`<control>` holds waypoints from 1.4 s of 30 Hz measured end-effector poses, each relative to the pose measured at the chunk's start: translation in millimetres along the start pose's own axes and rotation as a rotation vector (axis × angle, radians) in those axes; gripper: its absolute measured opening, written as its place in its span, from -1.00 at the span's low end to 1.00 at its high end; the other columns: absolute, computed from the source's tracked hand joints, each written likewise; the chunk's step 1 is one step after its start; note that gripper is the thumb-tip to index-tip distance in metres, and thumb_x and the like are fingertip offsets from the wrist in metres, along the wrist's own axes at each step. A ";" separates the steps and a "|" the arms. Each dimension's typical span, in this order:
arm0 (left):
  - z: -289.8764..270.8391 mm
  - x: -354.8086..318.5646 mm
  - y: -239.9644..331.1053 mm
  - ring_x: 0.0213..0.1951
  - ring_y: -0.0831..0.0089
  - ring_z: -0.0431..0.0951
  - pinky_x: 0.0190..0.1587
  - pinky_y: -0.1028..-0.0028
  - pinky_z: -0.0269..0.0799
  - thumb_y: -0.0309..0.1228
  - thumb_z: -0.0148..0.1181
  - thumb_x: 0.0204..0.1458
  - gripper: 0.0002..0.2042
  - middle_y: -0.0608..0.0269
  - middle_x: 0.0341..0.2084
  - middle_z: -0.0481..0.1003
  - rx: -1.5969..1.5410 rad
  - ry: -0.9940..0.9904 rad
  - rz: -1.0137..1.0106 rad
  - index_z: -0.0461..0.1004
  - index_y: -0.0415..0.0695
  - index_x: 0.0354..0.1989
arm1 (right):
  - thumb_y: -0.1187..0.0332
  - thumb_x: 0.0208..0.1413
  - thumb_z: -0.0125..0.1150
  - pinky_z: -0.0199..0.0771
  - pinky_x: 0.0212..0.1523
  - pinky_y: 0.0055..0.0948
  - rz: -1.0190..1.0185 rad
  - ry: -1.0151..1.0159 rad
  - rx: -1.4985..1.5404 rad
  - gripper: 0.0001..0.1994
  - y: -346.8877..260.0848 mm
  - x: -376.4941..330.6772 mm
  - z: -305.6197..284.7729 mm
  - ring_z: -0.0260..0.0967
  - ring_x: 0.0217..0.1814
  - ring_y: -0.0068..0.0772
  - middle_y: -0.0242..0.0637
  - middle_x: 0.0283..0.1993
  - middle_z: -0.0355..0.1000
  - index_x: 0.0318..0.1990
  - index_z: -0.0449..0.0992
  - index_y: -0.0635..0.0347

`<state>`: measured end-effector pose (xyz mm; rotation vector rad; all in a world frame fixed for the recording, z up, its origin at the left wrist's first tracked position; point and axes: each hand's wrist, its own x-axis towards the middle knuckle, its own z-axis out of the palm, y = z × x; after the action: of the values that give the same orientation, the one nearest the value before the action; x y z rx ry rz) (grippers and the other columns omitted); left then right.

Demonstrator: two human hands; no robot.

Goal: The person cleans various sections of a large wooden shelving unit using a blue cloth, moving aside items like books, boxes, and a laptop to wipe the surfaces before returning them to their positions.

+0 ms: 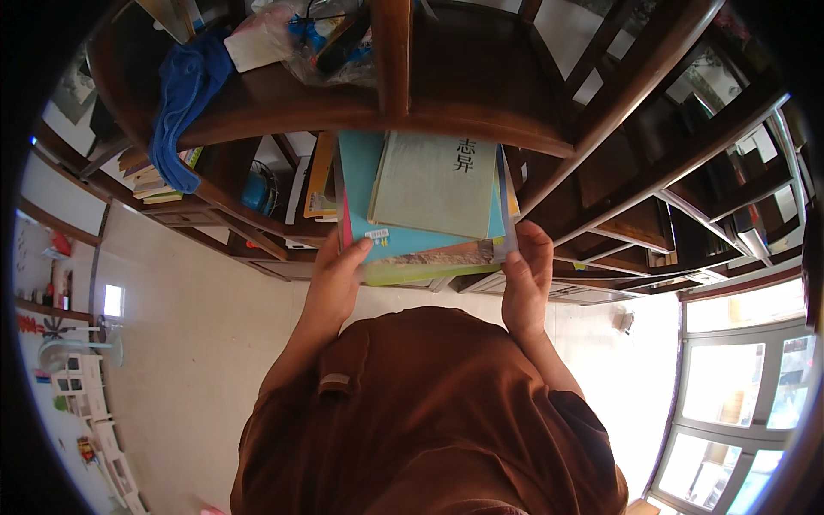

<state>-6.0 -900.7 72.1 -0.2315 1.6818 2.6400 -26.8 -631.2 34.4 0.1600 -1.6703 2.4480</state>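
Observation:
Between my two hands lies a stack of books, its far end reaching under a dark wooden shelf. A pale grey-green book with dark characters on its cover rests on top, over larger blue and green-edged ones. My left hand grips the stack's near left corner, thumb on the blue cover beside a small white label. At the near right corner my right hand holds the same stack, thumb on top and fingers at the side. The undersides of the lower books are hidden.
A dark wooden shelf unit spans the far side. On it hang a blue cloth and, nearby, a plastic bag with items. More books stand lower left. A glazed door is at right, a fan far left.

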 end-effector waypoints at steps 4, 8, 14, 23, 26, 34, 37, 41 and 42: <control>-19.8 -12.7 -7.0 0.17 0.42 0.40 0.25 0.42 0.25 -0.46 0.04 0.25 -0.58 0.15 0.16 0.41 0.204 -0.159 0.027 0.30 -0.29 0.28 | 0.19 0.31 0.18 0.25 0.33 -0.24 0.291 0.036 0.265 -0.48 -5.4 3.8 0.1 0.28 0.32 -0.34 -0.29 0.26 0.36 0.33 0.25 0.18; -27.5 -14.4 -11.8 0.24 0.40 0.37 0.29 0.39 0.23 -0.35 -0.10 0.34 -0.51 0.15 0.24 0.37 0.172 -0.154 0.086 0.18 -0.26 0.40 | 0.07 0.30 0.20 0.21 0.38 -0.26 0.414 -0.063 0.247 -0.40 5.4 5.0 -7.3 0.29 0.33 -0.33 -0.27 0.29 0.35 0.35 0.25 0.21; -24.2 -18.2 8.0 0.31 0.37 0.30 0.32 0.37 0.21 -0.09 -0.09 0.39 -0.38 0.17 0.32 0.27 0.124 -0.133 0.027 0.04 -0.22 0.48 | 0.12 0.27 0.28 0.12 0.44 -0.30 0.444 -0.118 0.296 -0.21 13.6 3.3 -27.5 0.21 0.41 -0.28 -0.11 0.38 0.27 0.45 0.02 0.39; -32.6 -16.7 5.5 0.34 0.26 0.29 0.34 0.31 0.23 -0.09 0.15 0.25 -0.26 0.08 0.35 0.24 0.008 -0.193 -0.043 0.02 -0.22 0.48 | 0.01 0.10 0.45 0.07 0.47 -0.30 0.481 -0.082 0.066 0.04 4.2 -0.2 -5.5 0.09 0.50 -0.18 -0.06 0.45 0.15 0.49 -0.11 0.40; -29.4 -14.2 4.7 0.33 0.27 0.30 0.33 0.32 0.24 -0.15 0.19 0.23 -0.25 0.06 0.33 0.26 -0.072 -0.219 -0.068 0.01 -0.23 0.48 | 0.06 0.04 0.51 0.11 0.45 -0.27 0.394 -0.198 0.039 0.06 3.2 0.7 -3.3 0.09 0.49 -0.17 -0.08 0.44 0.16 0.50 -0.11 0.33; -34.9 -10.5 12.3 0.27 0.31 0.36 0.30 0.33 0.25 -0.29 0.24 0.16 -0.23 0.08 0.28 0.31 0.027 -0.219 -0.061 0.00 -0.27 0.48 | 0.20 0.00 0.58 0.28 0.36 -0.28 0.296 -0.212 -0.059 -0.01 -13.6 -1.1 19.4 0.25 0.36 -0.26 -0.13 0.33 0.30 0.46 0.01 0.29; -38.7 -9.1 9.6 0.26 0.31 0.36 0.30 0.33 0.26 -0.34 0.26 0.13 -0.21 0.09 0.29 0.31 0.023 -0.238 -0.041 -0.01 -0.24 0.49 | 0.16 -0.02 0.58 0.32 0.33 -0.30 0.264 -0.190 -0.078 -0.03 -11.3 -5.0 22.7 0.29 0.33 -0.27 -0.13 0.28 0.35 0.43 0.06 0.31; -40.5 -14.5 11.7 0.26 0.31 0.37 0.32 0.32 0.27 -0.41 0.27 0.09 -0.19 0.11 0.28 0.31 -0.030 -0.221 -0.092 -0.02 -0.20 0.50 | 0.09 -0.06 0.60 0.33 0.31 -0.30 0.235 -0.150 -0.136 -0.02 -3.9 -9.5 24.4 0.30 0.31 -0.27 -0.12 0.26 0.36 0.40 0.11 0.33; -44.8 -14.6 10.4 0.26 0.31 0.37 0.32 0.31 0.27 -0.43 0.27 0.09 -0.19 0.12 0.28 0.31 -0.026 -0.222 -0.103 -0.02 -0.19 0.50 | 0.07 -0.07 0.61 0.33 0.31 -0.30 0.231 -0.140 -0.146 -0.02 -3.4 -10.8 26.2 0.30 0.32 -0.27 -0.12 0.25 0.36 0.39 0.12 0.33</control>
<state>13.0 -944.3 64.7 -0.0229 1.5252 2.5079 -15.7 -655.3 45.1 0.1282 -2.0236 2.5137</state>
